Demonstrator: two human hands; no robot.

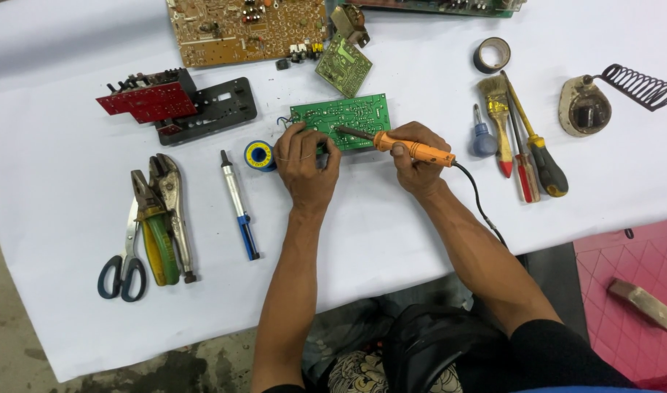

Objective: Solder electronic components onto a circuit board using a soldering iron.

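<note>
The green circuit board lies flat on the white table cover, in the middle toward the far edge, and the work in hand looks like soldering a joint on it. The right hand is clamped around the orange handle of a soldering iron, whose dark tip reaches across to the board's near left part. The left hand rests on the board's left corner, fingers curled together and seemingly pinching a thin strand of solder wire (too fine to be sure), while steadying the board. By my judgement the next move calls for a still tip on the pad and solder fed right to the joint, with the board kept from sliding.

Just left of the left hand sits a blue and yellow solder spool, then a desoldering pump, and further left locking pliers and scissors. Right of the iron lie a brush and screwdrivers; beyond them a soldering iron stand with its coil holder empty. No other containers show. A brown circuit board lies at the far edge.
</note>
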